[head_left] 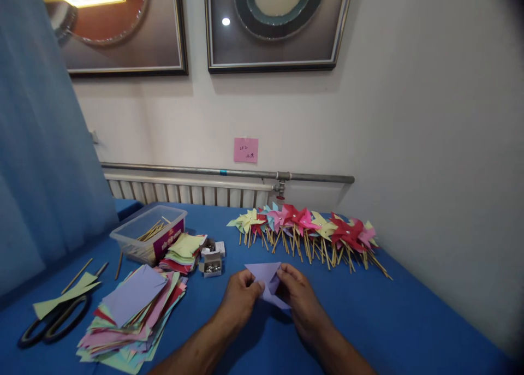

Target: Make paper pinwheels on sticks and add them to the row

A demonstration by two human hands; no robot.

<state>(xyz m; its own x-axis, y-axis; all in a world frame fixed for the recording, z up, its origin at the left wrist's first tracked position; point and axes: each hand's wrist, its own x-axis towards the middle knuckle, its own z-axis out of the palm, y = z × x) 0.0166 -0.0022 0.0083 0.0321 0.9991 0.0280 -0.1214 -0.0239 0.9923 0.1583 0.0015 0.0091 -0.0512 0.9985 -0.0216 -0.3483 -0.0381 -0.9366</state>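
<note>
Tabletop (pixel 409 320): blue cloth, running to a white wall with two framed pictures and a pink note (pixel 246 149); a radiator sits along the far edge.
Paper (pixel 268 282): a lilac piece, partly folded, near the middle of the tabletop toward the near edge, held between both my hands.
Left hand (pixel 241 298): my fingers are pinched on the paper's left side.
Right hand (pixel 297 296): my fingers are closed on the paper's right side, thumb on top.
Pinwheels (pixel 311 230): a row of finished ones on sticks, pink, red, yellow and blue, lying by the far edge beside the wall.
Stack (pixel 135 315): loose coloured sheets toward the left edge.
Scissors (pixel 53 323): at the near left corner, under a yellow strip.
Tub (pixel 149 233): clear plastic with sticks inside, far left.
Pin boxes (pixel 212 257): two small ones, just beyond my left hand.
</note>
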